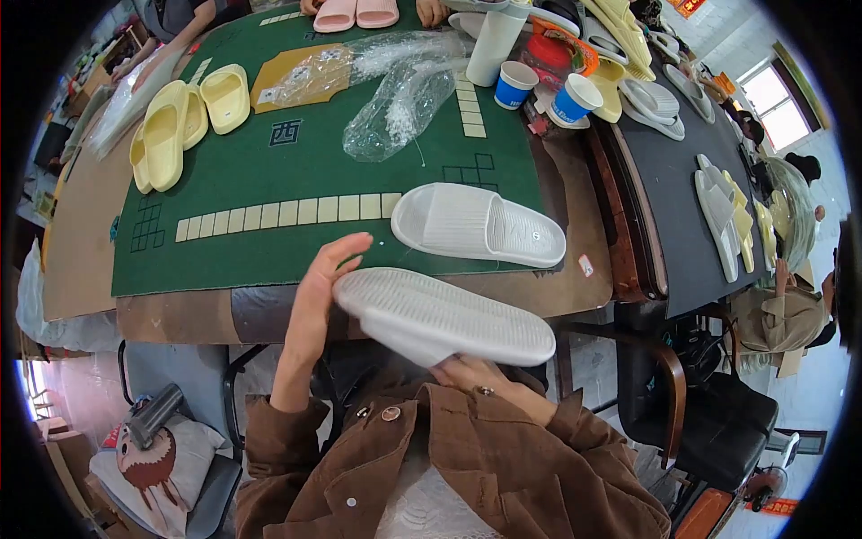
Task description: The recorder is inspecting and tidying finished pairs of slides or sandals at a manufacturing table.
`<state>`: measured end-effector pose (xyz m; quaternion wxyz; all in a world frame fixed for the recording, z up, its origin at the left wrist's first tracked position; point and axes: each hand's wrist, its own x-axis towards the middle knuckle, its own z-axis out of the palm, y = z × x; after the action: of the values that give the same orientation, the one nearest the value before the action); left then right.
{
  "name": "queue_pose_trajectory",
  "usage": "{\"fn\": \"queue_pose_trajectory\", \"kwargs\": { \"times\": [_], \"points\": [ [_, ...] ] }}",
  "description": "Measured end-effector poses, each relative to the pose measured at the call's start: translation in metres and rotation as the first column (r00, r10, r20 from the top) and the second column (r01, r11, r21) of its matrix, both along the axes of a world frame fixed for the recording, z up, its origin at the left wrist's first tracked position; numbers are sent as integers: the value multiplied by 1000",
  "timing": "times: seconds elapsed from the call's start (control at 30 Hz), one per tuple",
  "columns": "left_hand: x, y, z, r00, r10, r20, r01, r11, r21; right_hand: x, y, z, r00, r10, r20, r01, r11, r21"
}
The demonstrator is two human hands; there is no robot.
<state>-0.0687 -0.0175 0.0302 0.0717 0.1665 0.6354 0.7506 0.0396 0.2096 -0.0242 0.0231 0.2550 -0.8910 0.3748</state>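
Holding one slipper, right hand curls; left hand stands open.

White slide held (sole up), green mat

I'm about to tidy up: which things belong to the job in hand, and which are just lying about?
Likely the job:
held white slipper
second white slipper on the mat

Probably just lying about:
blue paper cups
cushion on the chair
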Motion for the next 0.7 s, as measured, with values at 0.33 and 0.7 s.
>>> {"fn": "queue_pose_trajectory", "kwargs": {
  "times": [0.33,0.7],
  "points": [
    [24,7,6,979,136,-154,-200,802,-563,-22,100,145,445,517,731,-411,843,-347],
    [36,6,5,996,87,-34,-87,728,-680,-92,85,95,861,119,494,-262,937,230]
  ]
}}
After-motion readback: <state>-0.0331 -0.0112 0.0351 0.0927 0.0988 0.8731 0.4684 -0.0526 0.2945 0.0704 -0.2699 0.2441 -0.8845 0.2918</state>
